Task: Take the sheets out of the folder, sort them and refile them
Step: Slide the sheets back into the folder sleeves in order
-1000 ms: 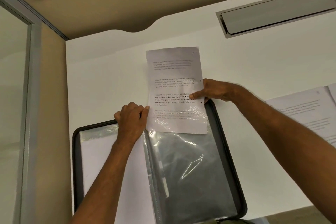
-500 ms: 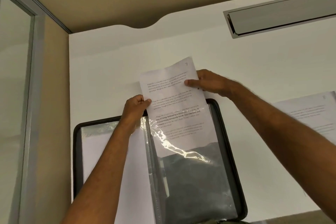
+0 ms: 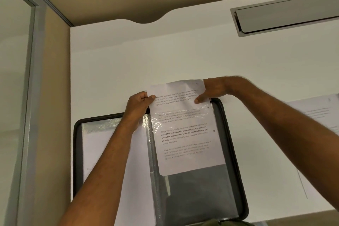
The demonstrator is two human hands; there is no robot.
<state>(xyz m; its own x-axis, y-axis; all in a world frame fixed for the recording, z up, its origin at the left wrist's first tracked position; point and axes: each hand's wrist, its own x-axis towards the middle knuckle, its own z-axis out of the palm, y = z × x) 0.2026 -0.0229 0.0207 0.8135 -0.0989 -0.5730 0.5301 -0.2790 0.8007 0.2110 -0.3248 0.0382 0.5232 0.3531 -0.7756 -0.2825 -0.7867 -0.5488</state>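
Folder open flat on worktop, at 6 o'clock. Sheet partly inside sleeve on folder's right half, top edge sticking out toward 12. Left hand at sheet's 9 o'clock edge, right hand at its 1 o'clock corner. Loose sheets on worktop at 3 o'clock. Cable hatch at 1 o'clock.

1. An office workstation: a white desk with a recessed metal cable-port flap.
2. A glass partition with aluminium frame stands at its left.
3. A display-book folder and printed sheets lie on the desk.
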